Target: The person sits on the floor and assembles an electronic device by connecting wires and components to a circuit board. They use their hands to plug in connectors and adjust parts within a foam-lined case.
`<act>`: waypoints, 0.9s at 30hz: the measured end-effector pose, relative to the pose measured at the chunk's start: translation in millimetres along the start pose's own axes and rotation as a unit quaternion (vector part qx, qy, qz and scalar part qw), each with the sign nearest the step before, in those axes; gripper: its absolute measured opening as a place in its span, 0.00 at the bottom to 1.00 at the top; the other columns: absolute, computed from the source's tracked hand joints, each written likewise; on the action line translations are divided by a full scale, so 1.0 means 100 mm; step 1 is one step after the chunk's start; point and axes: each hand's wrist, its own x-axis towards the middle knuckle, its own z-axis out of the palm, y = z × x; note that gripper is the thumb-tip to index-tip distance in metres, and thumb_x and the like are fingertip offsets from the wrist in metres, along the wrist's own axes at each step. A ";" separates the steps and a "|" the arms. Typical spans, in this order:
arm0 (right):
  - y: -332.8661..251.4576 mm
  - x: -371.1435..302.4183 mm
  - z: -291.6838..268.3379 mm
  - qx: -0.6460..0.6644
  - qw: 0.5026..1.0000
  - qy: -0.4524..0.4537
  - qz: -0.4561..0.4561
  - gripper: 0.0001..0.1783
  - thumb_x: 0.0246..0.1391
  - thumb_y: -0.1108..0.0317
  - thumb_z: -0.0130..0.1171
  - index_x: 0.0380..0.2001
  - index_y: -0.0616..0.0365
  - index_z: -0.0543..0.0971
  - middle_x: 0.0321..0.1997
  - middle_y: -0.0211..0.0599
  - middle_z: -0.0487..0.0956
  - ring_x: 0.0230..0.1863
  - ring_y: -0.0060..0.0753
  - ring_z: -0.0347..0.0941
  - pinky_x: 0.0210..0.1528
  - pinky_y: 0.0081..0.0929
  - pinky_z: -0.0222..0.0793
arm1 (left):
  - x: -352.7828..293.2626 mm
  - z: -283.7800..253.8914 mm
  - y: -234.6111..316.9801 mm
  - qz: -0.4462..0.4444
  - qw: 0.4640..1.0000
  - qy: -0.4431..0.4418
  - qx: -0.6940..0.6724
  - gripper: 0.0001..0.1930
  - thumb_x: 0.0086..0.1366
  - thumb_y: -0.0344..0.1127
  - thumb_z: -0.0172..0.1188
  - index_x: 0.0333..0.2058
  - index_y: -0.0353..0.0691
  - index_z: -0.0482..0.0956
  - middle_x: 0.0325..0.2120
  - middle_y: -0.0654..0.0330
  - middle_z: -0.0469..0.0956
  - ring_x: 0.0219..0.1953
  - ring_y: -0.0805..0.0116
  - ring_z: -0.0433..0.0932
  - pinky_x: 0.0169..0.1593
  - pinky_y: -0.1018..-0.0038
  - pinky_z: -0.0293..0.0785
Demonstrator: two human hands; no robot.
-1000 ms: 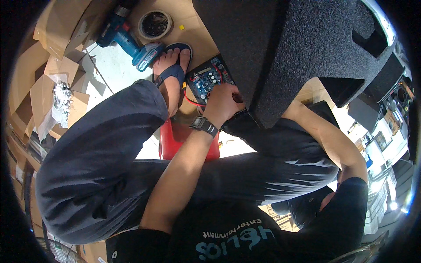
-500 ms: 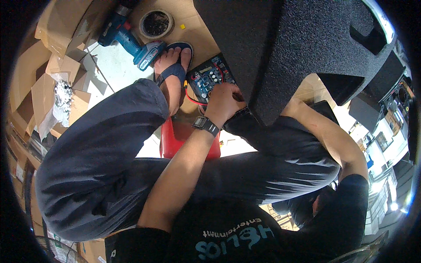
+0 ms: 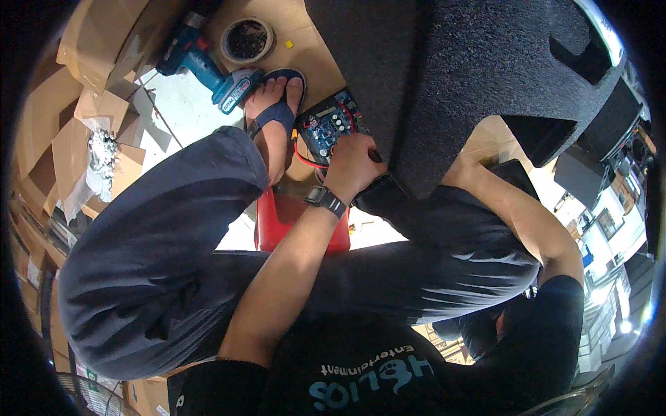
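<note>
Board (image 3: 322,134) at cabinet (image 3: 479,62) edge, left hand (image 3: 355,166) upon it; scarcely any change in one second.
Left to right: drill (image 3: 202,66), lying flat; tub (image 3: 248,39), dark bits inside; board, blue, wired, component side showing, partly covered; left hand, same place as before, fingertips hidden, clamped or apart cannot be told; cabinet, black, textured; right forearm (image 3: 517,211), running behind cabinet, right hand and its fingers hidden, state unknown. Unchanged pose suggests steady handling rather than a fresh step.
</note>
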 end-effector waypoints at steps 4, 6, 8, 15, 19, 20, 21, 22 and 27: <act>-0.02 -0.01 0.02 0.003 1.000 0.016 0.011 0.10 0.52 0.72 0.65 0.39 0.62 0.82 0.37 0.41 0.85 0.40 0.40 0.82 0.47 0.37 0.80 | 0.00 -0.01 0.01 0.007 0.999 -0.007 0.042 0.14 0.44 0.35 0.76 0.29 0.34 0.85 0.31 0.47 0.85 0.39 0.48 0.85 0.45 0.60 0.81; -0.03 -0.03 0.03 -0.014 0.999 0.028 0.008 0.10 0.51 0.72 0.66 0.38 0.61 0.82 0.36 0.41 0.84 0.39 0.40 0.82 0.47 0.37 0.80 | 0.04 0.02 -0.01 -0.016 0.998 -0.025 0.054 0.15 0.45 0.36 0.76 0.31 0.34 0.86 0.32 0.47 0.85 0.40 0.49 0.85 0.47 0.61 0.81; -0.03 -0.04 0.05 -0.001 0.999 0.033 0.015 0.10 0.50 0.72 0.67 0.37 0.61 0.81 0.35 0.40 0.84 0.38 0.41 0.82 0.46 0.37 0.80 | 0.06 0.06 -0.02 -0.024 0.998 -0.013 0.058 0.16 0.45 0.36 0.77 0.33 0.34 0.86 0.33 0.48 0.85 0.41 0.49 0.85 0.48 0.61 0.81; 0.00 -0.05 0.08 0.008 0.999 0.026 0.016 0.09 0.50 0.73 0.67 0.36 0.61 0.81 0.33 0.41 0.83 0.36 0.42 0.82 0.45 0.37 0.81 | 0.02 0.05 -0.05 0.014 1.000 -0.006 0.000 0.14 0.46 0.35 0.76 0.32 0.35 0.87 0.33 0.51 0.86 0.39 0.53 0.86 0.45 0.65 0.82; -0.01 0.00 0.05 0.019 0.999 0.046 0.011 0.09 0.50 0.74 0.66 0.36 0.61 0.81 0.32 0.42 0.83 0.35 0.42 0.82 0.45 0.37 0.81 | 0.04 0.01 -0.05 0.018 0.998 -0.045 -0.034 0.10 0.48 0.33 0.75 0.29 0.36 0.87 0.30 0.53 0.87 0.34 0.56 0.87 0.42 0.67 0.82; -0.02 0.01 0.04 0.029 0.998 0.050 0.016 0.08 0.50 0.74 0.66 0.36 0.61 0.81 0.32 0.41 0.83 0.35 0.42 0.82 0.45 0.36 0.81 | 0.05 0.01 -0.04 0.031 0.998 -0.039 -0.038 0.09 0.48 0.33 0.74 0.29 0.37 0.87 0.29 0.54 0.87 0.34 0.57 0.87 0.42 0.68 0.82; -0.03 0.00 0.01 0.031 0.998 0.048 0.022 0.09 0.50 0.74 0.66 0.36 0.61 0.81 0.32 0.41 0.84 0.35 0.42 0.82 0.45 0.36 0.81 | 0.05 0.01 -0.04 0.024 0.997 -0.043 -0.052 0.09 0.48 0.33 0.74 0.29 0.37 0.87 0.29 0.54 0.87 0.33 0.57 0.87 0.41 0.68 0.82; -0.04 0.00 0.00 0.033 0.998 0.046 0.027 0.09 0.50 0.74 0.66 0.36 0.61 0.81 0.32 0.41 0.84 0.35 0.42 0.83 0.45 0.36 0.81 | 0.05 0.01 -0.04 0.017 0.997 -0.048 -0.066 0.09 0.48 0.33 0.74 0.28 0.37 0.87 0.29 0.54 0.86 0.33 0.57 0.87 0.41 0.67 0.82; -0.04 -0.01 -0.01 0.029 0.999 0.036 0.026 0.09 0.50 0.73 0.67 0.37 0.60 0.81 0.32 0.39 0.84 0.35 0.41 0.83 0.46 0.38 0.81 | 0.04 0.00 0.00 -0.004 0.996 -0.043 -0.074 0.09 0.47 0.32 0.74 0.28 0.37 0.87 0.29 0.54 0.86 0.34 0.58 0.87 0.41 0.67 0.82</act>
